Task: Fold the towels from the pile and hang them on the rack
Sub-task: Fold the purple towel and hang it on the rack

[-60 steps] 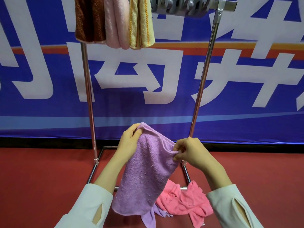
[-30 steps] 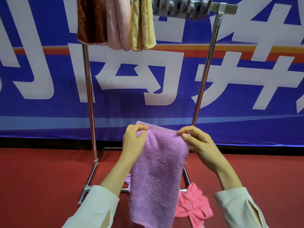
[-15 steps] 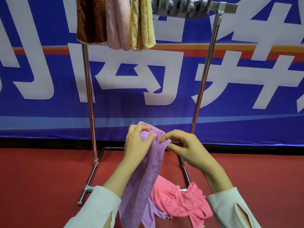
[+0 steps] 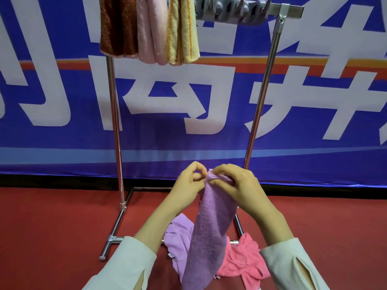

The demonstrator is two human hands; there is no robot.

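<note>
One blue banner (image 4: 314,101) fills the back, with red floor (image 4: 52,227) below it and one steel rack (image 4: 114,122) standing in front. Three folded towels hang side by side at the left end of the rack's top bar: brown towel (image 4: 117,26), pale towel (image 4: 151,30), yellow towel (image 4: 182,30). Further right on the bar sits one grey hook strip (image 4: 230,11).

One purple towel (image 4: 209,227) is held in the air before the rack's base, its long axis hanging straight down and its top edge gathered narrow. Two more lie crumpled on the floor beneath it, by the base's front bar: a lilac towel (image 4: 178,237) on the left and a pink towel (image 4: 243,262) on the right.

Both grips meet at the top edge. The right grip (image 4: 236,185) curls over it and pinches it, and the left grip (image 4: 187,186) appears to pinch the same edge from the left. The towel hangs below both, about equally near to each. The bar's free stretch lies well above and somewhat right, so the right grip looks nearer for hanging.
</note>
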